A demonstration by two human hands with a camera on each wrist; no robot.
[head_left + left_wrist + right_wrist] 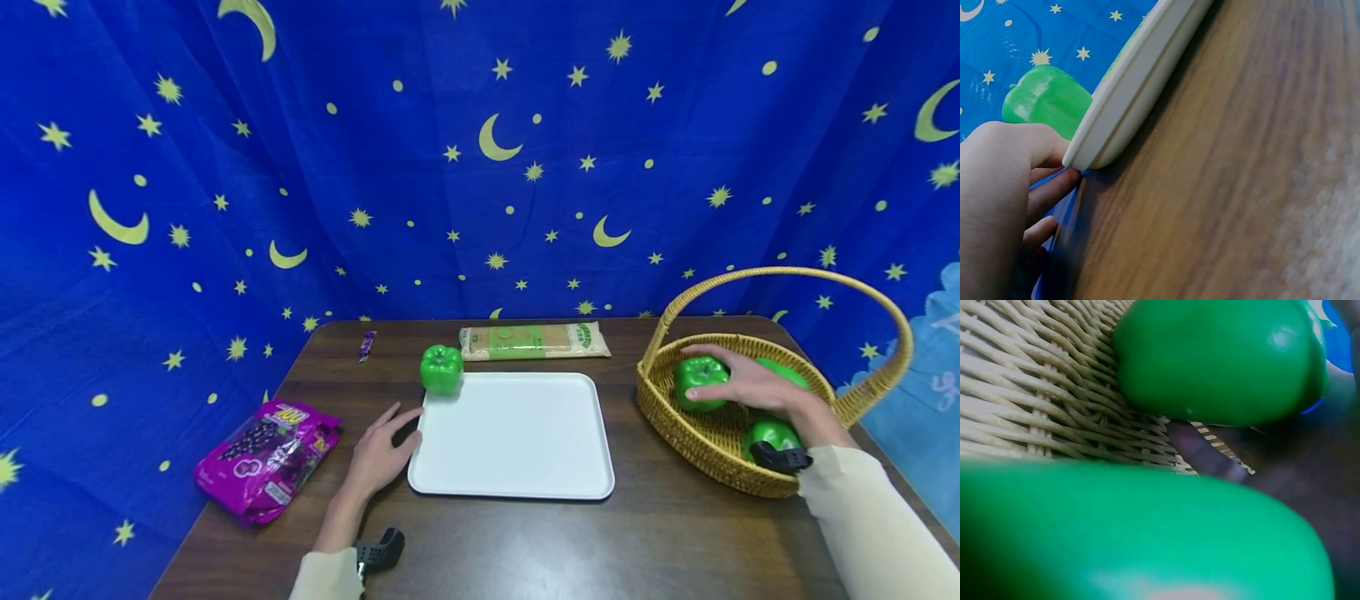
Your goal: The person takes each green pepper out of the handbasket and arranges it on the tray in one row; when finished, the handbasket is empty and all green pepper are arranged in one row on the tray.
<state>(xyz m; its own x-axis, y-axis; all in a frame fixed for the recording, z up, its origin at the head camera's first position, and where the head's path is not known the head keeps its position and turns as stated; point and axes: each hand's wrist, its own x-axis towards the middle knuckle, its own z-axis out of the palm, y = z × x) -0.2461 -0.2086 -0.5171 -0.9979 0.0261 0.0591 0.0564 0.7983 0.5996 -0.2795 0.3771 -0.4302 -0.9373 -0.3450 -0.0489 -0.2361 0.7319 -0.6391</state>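
In the head view my right hand point(757, 385) reaches into a wicker basket point(686, 437) and grips a green bell pepper point(701, 383), thumb on its near side and fingers on its far side. Another green bell pepper point(772, 433) lies under my wrist, and a third green item point(783, 372) is partly hidden behind the hand. My left hand point(381, 454) rests by the left edge of a white tray point(513, 437), fingers loosely extended; in the left wrist view its fingertips are right at the tray's rim point(1119, 112). One green bell pepper point(442, 371) sits on the tray's far left corner.
A noodle packet point(536, 341) lies behind the tray. To the left are a purple candy bag point(266, 458) and a small wrapped candy point(367, 346). The basket's tall handle point(780, 272) arches over my right hand. A blue star-patterned curtain point(420, 167) stands behind the table.
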